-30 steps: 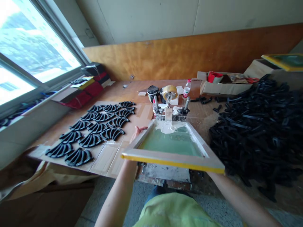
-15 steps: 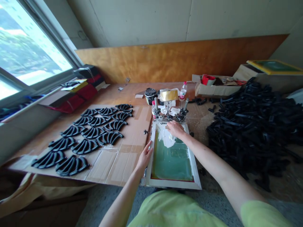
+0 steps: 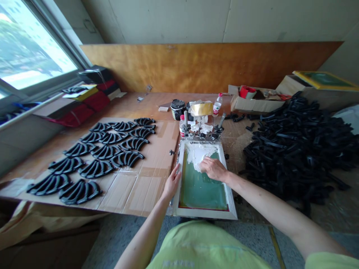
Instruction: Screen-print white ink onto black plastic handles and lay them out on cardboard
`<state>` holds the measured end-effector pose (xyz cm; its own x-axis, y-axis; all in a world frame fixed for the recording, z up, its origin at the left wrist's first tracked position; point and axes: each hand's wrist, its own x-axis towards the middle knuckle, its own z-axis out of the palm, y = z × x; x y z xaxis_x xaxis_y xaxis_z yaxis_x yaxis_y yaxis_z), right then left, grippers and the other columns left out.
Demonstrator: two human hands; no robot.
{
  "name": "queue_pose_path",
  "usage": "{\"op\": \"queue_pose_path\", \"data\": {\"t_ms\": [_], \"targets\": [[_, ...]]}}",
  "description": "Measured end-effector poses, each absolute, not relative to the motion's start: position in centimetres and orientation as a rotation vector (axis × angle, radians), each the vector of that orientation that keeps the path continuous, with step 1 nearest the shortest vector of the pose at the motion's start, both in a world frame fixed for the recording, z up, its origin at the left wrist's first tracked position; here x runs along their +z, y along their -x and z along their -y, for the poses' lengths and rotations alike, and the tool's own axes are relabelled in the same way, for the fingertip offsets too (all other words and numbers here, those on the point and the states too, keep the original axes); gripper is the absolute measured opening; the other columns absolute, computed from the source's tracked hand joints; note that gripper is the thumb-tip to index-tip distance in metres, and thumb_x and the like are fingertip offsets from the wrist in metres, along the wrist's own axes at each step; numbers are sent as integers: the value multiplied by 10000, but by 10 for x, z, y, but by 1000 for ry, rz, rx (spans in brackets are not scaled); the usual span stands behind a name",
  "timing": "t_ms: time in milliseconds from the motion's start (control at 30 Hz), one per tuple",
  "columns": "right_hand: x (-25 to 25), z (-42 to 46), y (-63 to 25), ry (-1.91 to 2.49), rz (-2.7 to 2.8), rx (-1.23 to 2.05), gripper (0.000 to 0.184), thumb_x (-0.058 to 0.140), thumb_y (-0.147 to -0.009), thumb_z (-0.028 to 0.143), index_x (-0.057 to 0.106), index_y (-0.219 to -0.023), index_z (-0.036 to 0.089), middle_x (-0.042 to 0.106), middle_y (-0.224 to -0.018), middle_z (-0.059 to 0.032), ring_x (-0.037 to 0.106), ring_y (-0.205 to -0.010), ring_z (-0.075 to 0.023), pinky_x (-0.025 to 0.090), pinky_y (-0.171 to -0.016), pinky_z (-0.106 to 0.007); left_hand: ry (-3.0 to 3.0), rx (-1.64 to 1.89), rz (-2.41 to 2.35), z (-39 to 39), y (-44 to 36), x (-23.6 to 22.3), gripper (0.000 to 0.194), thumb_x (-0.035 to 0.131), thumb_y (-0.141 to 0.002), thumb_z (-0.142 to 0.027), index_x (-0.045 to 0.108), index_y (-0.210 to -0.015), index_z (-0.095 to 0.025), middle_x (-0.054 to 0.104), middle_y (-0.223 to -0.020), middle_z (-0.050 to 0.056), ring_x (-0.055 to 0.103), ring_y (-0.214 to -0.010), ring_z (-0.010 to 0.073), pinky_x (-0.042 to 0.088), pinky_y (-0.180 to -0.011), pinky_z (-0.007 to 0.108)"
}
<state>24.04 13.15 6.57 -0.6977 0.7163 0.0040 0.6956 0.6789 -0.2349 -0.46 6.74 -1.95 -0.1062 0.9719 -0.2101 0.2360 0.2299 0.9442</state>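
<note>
A screen-printing frame (image 3: pixel 232 209) with green mesh lies flat before me, its far end at a metal hinge clamp (image 3: pixel 202 136). White paste (image 3: pixel 193 151) is smeared over the far part of the mesh. My right hand (image 3: pixel 214 169) is closed low over the mesh at the near edge of the paste. Its fingers are pinched together, hiding most of whatever they hold; only a pale edge shows. Alongside the frame's left rail rests my left hand (image 3: pixel 172 183), fingers stretched out, holding nothing I can see.
Black fan-shaped ribbed pieces (image 3: pixel 97 168) lie in rows on cardboard (image 3: pixel 140 190) at left. A big heap of black parts (image 3: pixel 294 157) covers the right. Behind the clamp stand a paint tub (image 3: pixel 177 112), yellow tape roll (image 3: pixel 201 109) and red-capped bottle (image 3: pixel 217 105).
My right hand has moved toward me over the mesh, from the far end to the near edge of the white paste. My left hand stays by the left rail.
</note>
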Motion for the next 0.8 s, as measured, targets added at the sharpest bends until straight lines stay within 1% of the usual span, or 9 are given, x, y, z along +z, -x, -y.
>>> {"op": "queue_pose_path", "data": {"t_ms": [167,233,333,400,500,600,667,733,800], "targets": [[78,-143,-247,1255,2752,392,161,513,-833,158,659,-888,197,655,-928,-64,549,-952,-214,404,-782,-286,-1115,1002,-1547,-65,2,-10,657,550,-816,-544,496,-1380,-212,626,-733,0,576,-638,155,478,-609,266],[74,-144,-243,1310,2675,304,210,483,-833,119,664,-922,179,651,-946,-81,539,-982,-224,406,-798,-296,-1087,1008,-1539,-65,2,-6,673,569,-798,-553,505,-1372,-207,615,-706,-5,564,-603,150,465,-566,258],[64,-133,-243,1198,2695,274,278,452,-826,73,669,-974,164,651,-970,-93,523,-1023,-224,404,-838,-299,-1058,1008,-1527,-66,2,-4,691,586,-782,-559,507,-1368,-202,607,-688,-11,552,-573,140,449,-534,247],[63,-129,-245,1130,2715,335,235,478,-851,121,674,-968,177,660,-952,-78,541,-994,-211,406,-844,-290,-1051,998,-1523,-66,2,-1,698,593,-776,-559,504,-1369,-201,595,-667,-22,538,-552,129,438,-520,238],[74,-144,-240,1248,2609,388,185,564,-865,242,672,-1014,215,676,-976,-47,578,-959,-200,416,-821,-278,-1028,981,-1509,-66,2,11,737,615,-756,-561,489,-1379,-187,577,-630,-35,513,-520,114,423,-508,225],[94,-182,-234,1445,2414,345,428,663,-814,308,589,-1235,292,675,-1074,-23,607,-933,-202,431,-780,-276,-977,969,-1424,-63,4,40,751,639,-730,-581,518,-1347,-169,615,-661,-17,528,-527,116,425,-507,221],[105,-208,-244,1511,2285,331,558,679,-801,343,512,-1333,315,684,-1056,-22,622,-863,-196,442,-748,-280,-948,968,-1377,-62,7,67,664,603,-748,-616,597,-1245,-174,641,-701,0,541,-534,119,420,-494,217],[110,-227,-273,1561,2087,330,505,617,-845,376,518,-1331,279,700,-977,-32,625,-791,-186,451,-726,-287,-936,992,-1344,-66,8,95,579,551,-782,-637,651,-1116,-174,651,-729,5,533,-524,110,410,-476,209],[102,-233,-310,1667,1819,310,367,509,-901,349,590,-1233,215,705,-896,-48,626,-753,-183,458,-715,-293,-932,1107,-1279,-77,7,120,540,536,-799,-631,656,-1032,-159,657,-775,14,544,-556,104,429,-500,203]]}}
